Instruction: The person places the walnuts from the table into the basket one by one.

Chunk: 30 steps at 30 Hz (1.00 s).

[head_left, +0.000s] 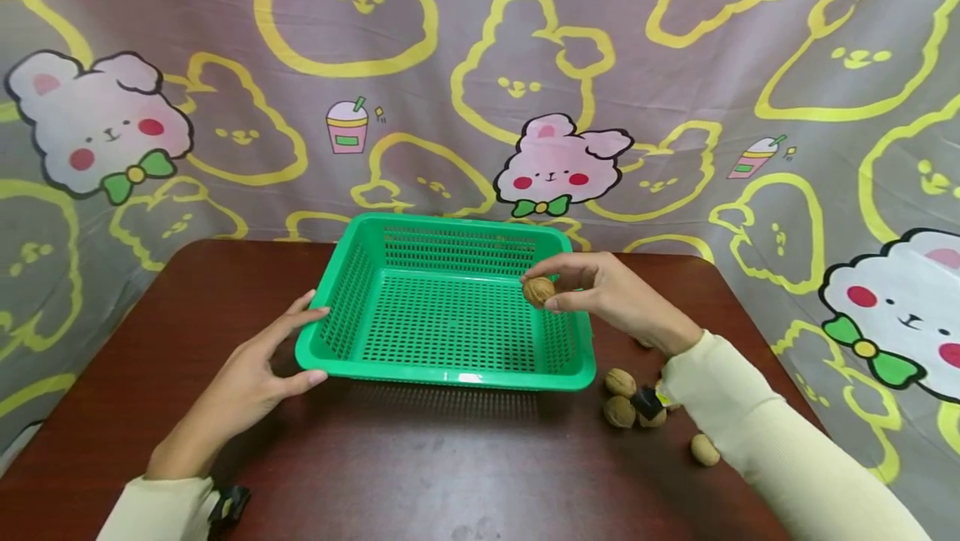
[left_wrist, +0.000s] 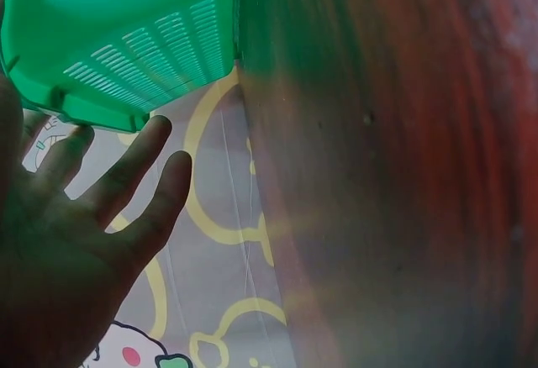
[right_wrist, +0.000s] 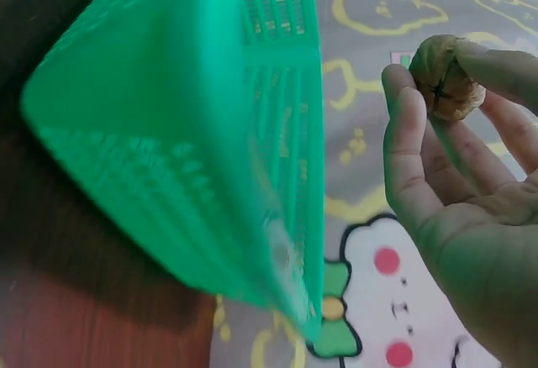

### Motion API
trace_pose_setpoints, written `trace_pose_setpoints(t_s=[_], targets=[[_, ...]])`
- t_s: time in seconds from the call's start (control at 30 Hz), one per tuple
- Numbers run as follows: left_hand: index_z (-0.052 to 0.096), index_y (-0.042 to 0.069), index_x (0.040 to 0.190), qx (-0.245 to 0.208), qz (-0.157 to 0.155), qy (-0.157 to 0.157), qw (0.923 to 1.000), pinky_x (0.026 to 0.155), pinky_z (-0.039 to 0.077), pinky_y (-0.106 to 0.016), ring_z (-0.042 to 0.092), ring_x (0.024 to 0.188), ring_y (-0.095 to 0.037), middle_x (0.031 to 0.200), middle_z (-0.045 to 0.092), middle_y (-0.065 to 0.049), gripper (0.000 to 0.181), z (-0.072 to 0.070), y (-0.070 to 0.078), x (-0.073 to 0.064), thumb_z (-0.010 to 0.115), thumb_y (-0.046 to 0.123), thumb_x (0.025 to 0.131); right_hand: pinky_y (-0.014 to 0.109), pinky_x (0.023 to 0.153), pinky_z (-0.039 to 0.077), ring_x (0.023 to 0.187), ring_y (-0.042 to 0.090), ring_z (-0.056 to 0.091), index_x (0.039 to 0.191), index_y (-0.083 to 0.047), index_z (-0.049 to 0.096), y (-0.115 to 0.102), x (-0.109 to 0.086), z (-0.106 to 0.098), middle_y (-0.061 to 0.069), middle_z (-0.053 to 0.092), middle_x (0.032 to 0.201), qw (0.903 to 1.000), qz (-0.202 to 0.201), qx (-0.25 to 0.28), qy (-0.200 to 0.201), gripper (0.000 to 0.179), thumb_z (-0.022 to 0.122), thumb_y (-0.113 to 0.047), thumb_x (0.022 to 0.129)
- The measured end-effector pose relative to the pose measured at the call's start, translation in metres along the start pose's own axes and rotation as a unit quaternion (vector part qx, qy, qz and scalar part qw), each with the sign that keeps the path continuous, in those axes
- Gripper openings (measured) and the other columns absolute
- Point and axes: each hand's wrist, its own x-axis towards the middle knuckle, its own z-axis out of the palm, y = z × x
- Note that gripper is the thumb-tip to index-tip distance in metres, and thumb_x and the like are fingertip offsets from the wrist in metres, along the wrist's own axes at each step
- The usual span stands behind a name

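Fingertips of the right hand (head_left: 618, 295) pinch one round, ridged, brown walnut (head_left: 537, 291) against the thumb. In the head view it appears over the right end of a rectangular green plastic basket (head_left: 465, 377) with slotted walls; its height above the rim is hard to judge. Such a shallow hold on a hard, curved shell could let it roll loose, and a release too near the edge might bounce it off the rim onto the dark red-brown table (head_left: 450, 474). The left hand (head_left: 251, 374) has fingers and thumb spread at the basket's left end; an uneven push there could slide the basket sideways. Loose brown walnuts (head_left: 619, 412) lie right of the basket, near the cream sleeve (head_left: 757, 424), which could nudge them if it dips.
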Motion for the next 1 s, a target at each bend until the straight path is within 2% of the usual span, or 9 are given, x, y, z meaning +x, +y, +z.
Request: trace_pose_setpoints(t_s=[0.03, 0.13, 0.27, 0.37, 0.47, 0.53, 0.8, 0.9, 1.0], targets=[[0.046, 0.029, 0.156, -0.001, 0.000, -0.001, 1.0000, 0.104, 0.037, -0.075, 0.035, 0.150, -0.052, 0.175, 0.024, -0.003, 0.081, 0.000, 0.000, 0.000, 0.088, 0.020, 0.087, 0.048, 0.096, 0.059, 0.108, 0.028, 0.072, 0.131, -0.019, 0.073, -0.002, 0.007, 0.001, 0.006, 0.075, 0.124, 0.9998, 0.000, 0.016, -0.009, 0.035, 0.075, -0.015, 0.097], [0.047, 0.028, 0.157, -0.001, 0.000, 0.000, 1.0000, 0.104, 0.038, -0.073, 0.037, 0.150, -0.051, 0.175, 0.024, -0.002, 0.082, 0.000, 0.001, 0.001, 0.088, 0.019, 0.086, 0.047, 0.099, 0.058, 0.109, 0.030, 0.073, 0.133, -0.016, 0.071, -0.007, 0.028, 0.007, 0.008, 0.073, 0.128, 0.9976, 0.000, 0.058, -0.039, 0.035, 0.073, -0.012, 0.098], [0.046, 0.030, 0.157, 0.002, -0.004, 0.002, 1.0000, 0.103, 0.041, -0.069, 0.040, 0.148, -0.050, 0.175, 0.023, 0.000, 0.083, 0.000, 0.002, 0.000, 0.088, 0.020, 0.086, 0.043, 0.097, 0.059, 0.109, 0.031, 0.072, 0.132, -0.011, 0.070, -0.014, 0.056, 0.018, 0.010, 0.070, 0.133, 0.9915, -0.001, 0.114, -0.064, 0.034, 0.072, -0.008, 0.098], [0.046, 0.031, 0.157, 0.007, -0.005, 0.001, 1.0000, 0.102, 0.043, -0.066, 0.043, 0.146, -0.049, 0.175, 0.023, 0.001, 0.082, 0.000, 0.002, 0.000, 0.087, 0.023, 0.087, 0.039, 0.090, 0.060, 0.106, 0.031, 0.072, 0.131, -0.007, 0.071, -0.016, 0.075, 0.027, 0.014, 0.071, 0.131, 0.9852, 0.005, 0.154, -0.075, 0.034, 0.073, -0.003, 0.096], [0.045, 0.032, 0.158, 0.014, -0.005, -0.001, 0.9999, 0.105, 0.046, -0.052, 0.045, 0.146, -0.048, 0.175, 0.024, 0.001, 0.081, 0.000, 0.001, 0.000, 0.087, 0.027, 0.088, 0.035, 0.087, 0.060, 0.107, 0.034, 0.071, 0.131, -0.005, 0.070, -0.016, 0.090, 0.036, 0.014, 0.072, 0.129, 0.9796, 0.011, 0.180, -0.090, 0.036, 0.072, -0.001, 0.096], [0.046, 0.032, 0.157, 0.019, -0.006, -0.001, 0.9998, 0.104, 0.047, -0.048, 0.045, 0.146, -0.047, 0.175, 0.025, 0.001, 0.081, 0.000, 0.001, 0.000, 0.087, 0.028, 0.088, 0.035, 0.087, 0.059, 0.108, 0.036, 0.072, 0.131, -0.005, 0.069, -0.014, 0.101, 0.041, 0.014, 0.073, 0.128, 0.9767, 0.012, 0.189, -0.100, 0.037, 0.072, 0.000, 0.095], [0.048, 0.026, 0.157, 0.014, 0.002, 0.004, 0.9999, 0.103, 0.047, -0.058, 0.051, 0.141, -0.048, 0.174, 0.027, -0.005, 0.083, 0.000, 0.000, -0.002, 0.089, 0.023, 0.085, 0.042, 0.098, 0.057, 0.109, 0.035, 0.073, 0.134, -0.003, 0.067, -0.006, 0.143, 0.068, 0.016, 0.072, 0.132, 0.9642, 0.005, 0.219, -0.149, 0.038, 0.068, 0.003, 0.096], [0.049, 0.025, 0.156, 0.012, 0.005, 0.006, 0.9999, 0.102, 0.047, -0.064, 0.052, 0.140, -0.049, 0.174, 0.028, -0.006, 0.082, -0.001, -0.001, -0.001, 0.089, 0.022, 0.085, 0.045, 0.101, 0.056, 0.114, 0.041, 0.071, 0.136, -0.002, 0.065, -0.005, 0.156, 0.080, 0.017, 0.070, 0.134, 0.9640, 0.009, 0.207, -0.167, 0.039, 0.067, 0.003, 0.097], [0.049, 0.025, 0.156, 0.013, 0.003, 0.005, 0.9999, 0.103, 0.046, -0.068, 0.050, 0.142, -0.049, 0.174, 0.028, -0.006, 0.082, -0.002, 0.000, 0.000, 0.089, 0.022, 0.085, 0.055, 0.108, 0.052, 0.116, 0.042, 0.070, 0.137, 0.000, 0.064, -0.002, 0.166, 0.093, 0.016, 0.068, 0.138, 0.9632, 0.021, 0.191, -0.188, 0.040, 0.067, 0.004, 0.098]])
